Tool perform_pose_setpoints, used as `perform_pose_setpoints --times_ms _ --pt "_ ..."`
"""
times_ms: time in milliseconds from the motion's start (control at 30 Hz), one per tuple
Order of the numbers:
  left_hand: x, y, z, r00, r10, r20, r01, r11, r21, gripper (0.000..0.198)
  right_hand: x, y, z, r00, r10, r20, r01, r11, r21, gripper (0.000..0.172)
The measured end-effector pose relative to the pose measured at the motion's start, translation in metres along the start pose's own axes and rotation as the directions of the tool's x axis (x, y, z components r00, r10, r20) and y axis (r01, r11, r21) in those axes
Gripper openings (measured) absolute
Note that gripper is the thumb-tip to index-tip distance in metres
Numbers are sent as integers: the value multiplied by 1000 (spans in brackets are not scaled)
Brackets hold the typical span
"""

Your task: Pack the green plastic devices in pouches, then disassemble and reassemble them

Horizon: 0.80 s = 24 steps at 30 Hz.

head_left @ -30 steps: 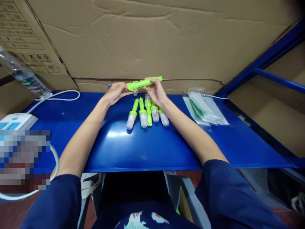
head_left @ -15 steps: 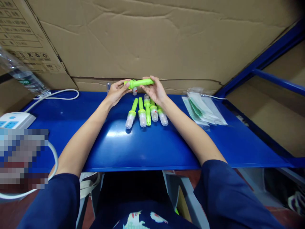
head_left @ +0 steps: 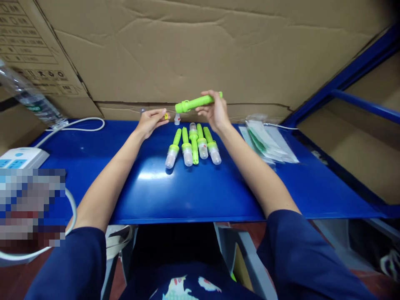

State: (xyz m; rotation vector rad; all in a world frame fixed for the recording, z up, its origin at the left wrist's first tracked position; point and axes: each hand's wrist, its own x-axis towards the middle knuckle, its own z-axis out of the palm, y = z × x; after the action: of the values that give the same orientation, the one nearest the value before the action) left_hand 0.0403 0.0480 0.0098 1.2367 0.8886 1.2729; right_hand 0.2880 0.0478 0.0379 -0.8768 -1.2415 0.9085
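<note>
"What sits in the fingers (head_left: 158,111) of our left hand (head_left: 149,123)?"

"A small yellow piece (head_left: 166,116), pinched at the tips — too tiny to make out."

"And our right hand (head_left: 218,113)?"

"We grip a bright green plastic tubular handle (head_left: 197,102) by its narrow end, collared end pointing left, raised over the surface's far side."

"Below it?"

"A small translucent plastic piece (head_left: 177,119) near the cardboard wall (head_left: 187,54). Nearer us, five green sticks with clear domed covers (head_left: 194,143) lie side by side on the glossy blue surface (head_left: 193,196) — the middle one reversed."

"Farther out?"

"Flat pale-green and white packets (head_left: 268,143) rightward; a white power strip (head_left: 26,157) leftward."
</note>
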Motion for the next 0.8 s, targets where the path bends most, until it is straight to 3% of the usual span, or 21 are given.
perform_pose_setpoints --times_ms 133,200,267,333,400,533,700,800 --pt "-5 6 0 983 -180 21 177 980 90 6 -2 -16 -40 987 -147 -68 128 965 -229 46" --pt "-6 8 -1 978 -208 5 206 970 127 11 -14 -16 -61 977 -204 -56 171 917 -361 43" --pt "-6 9 -1 979 -204 -20 204 961 184 15 -30 -11 -79 969 -249 -12 205 824 -528 39" --pt "-6 10 -1 983 -176 -44 181 948 261 16 -46 -3 -94 964 -251 82 235 672 -703 25" --pt "-6 11 0 988 -147 -37 151 926 346 15 -59 5 -107 964 -214 157 249 523 -815 14" --pt "-8 15 9 992 -112 63 65 858 509 16 -67 18 -127 974 -48 223 225 352 -908 22" --pt "-16 25 30 974 -92 209 -73 743 665 20 -67 25 -142 974 107 198 167 249 -954 20" --pt "-27 35 42 969 -62 239 -170 534 828 13 -70 26 -142 971 157 177 140 221 -965 17"
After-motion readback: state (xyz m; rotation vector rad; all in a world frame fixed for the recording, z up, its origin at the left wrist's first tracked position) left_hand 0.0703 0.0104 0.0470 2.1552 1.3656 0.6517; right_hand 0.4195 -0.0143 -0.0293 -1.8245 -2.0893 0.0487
